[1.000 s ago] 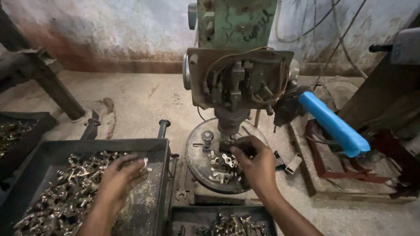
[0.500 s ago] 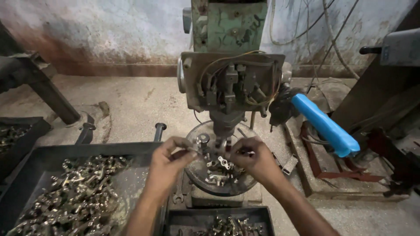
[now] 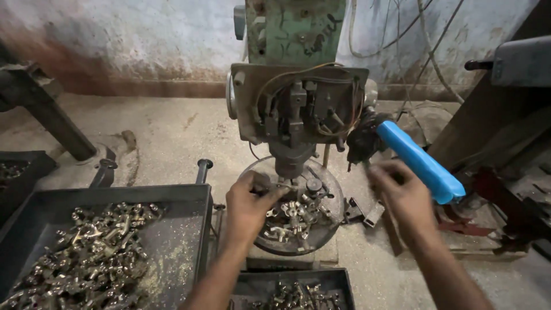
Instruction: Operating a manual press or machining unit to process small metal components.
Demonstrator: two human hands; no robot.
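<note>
A green drill press (image 3: 295, 86) fills the middle of the view, its head with exposed wiring hanging over a round work table (image 3: 330, 221). The top of the machine runs out of the frame. Bare concrete floor (image 3: 166, 132) lies open behind and to the left of it, up to a stained wall (image 3: 115, 34); to the right the room is tighter, crowded by a dark metal frame (image 3: 505, 143) and rusty red parts low down.

At lower left a large grey tray (image 3: 172, 195) holds a heap of small brass fittings (image 3: 92, 258) piled toward its left side, with brass dust on the bare bottom at the right. Its left corner is cut off by the frame. A second dark tray (image 3: 338, 278) sits just below the round table, with more fittings in it, mostly out of view. A third bin (image 3: 23, 163) at the far left edge shows only a corner.

A blue handle (image 3: 422, 161) slants down to the right beside the machine head.

The left hand (image 3: 249, 204) rests on the round table's left rim, its fingers curled narrow around a small brass piece (image 3: 281, 186) held right under the spindle; the piece is largely hidden by the fingers. More loose brass pieces (image 3: 293, 215) lie on the table just beside that hand.

The right hand (image 3: 402, 195) is off the table, blurred, near the lower part of the blue handle but apart from it; its fingers look loosely spread and hold nothing visible.
</note>
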